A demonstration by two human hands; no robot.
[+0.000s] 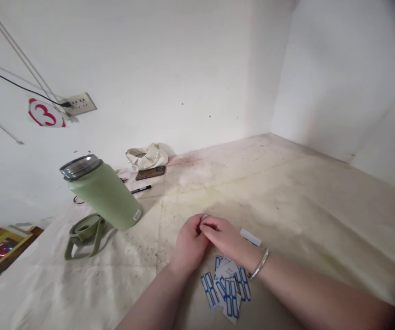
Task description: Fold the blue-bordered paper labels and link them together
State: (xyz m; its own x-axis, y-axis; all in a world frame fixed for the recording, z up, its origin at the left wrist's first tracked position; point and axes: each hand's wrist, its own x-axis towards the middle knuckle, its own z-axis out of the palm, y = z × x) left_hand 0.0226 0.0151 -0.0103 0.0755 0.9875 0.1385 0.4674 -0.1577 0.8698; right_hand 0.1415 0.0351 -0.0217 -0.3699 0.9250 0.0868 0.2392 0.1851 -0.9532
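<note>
My left hand [188,243] and my right hand [225,236] meet above the table, closed, with fingertips pressed together. A thin pale edge shows between the fingers, but most of it is hidden and I cannot make out what it is. Below my hands, between the forearms, lies a loose pile of white paper cards [231,298] printed with blue outlined shapes. Just beyond my right wrist, which wears a silver bangle [260,265], a white card [250,237] rests partly behind the arm.
On the left a large green bottle [106,195] stands without its lid; the green lid [85,231] with a loop handle lies beside it. Farther back are a white handbag [147,156], a phone [151,173] and a black pen [141,189]. A wall socket [80,104] holds a plugged cable.
</note>
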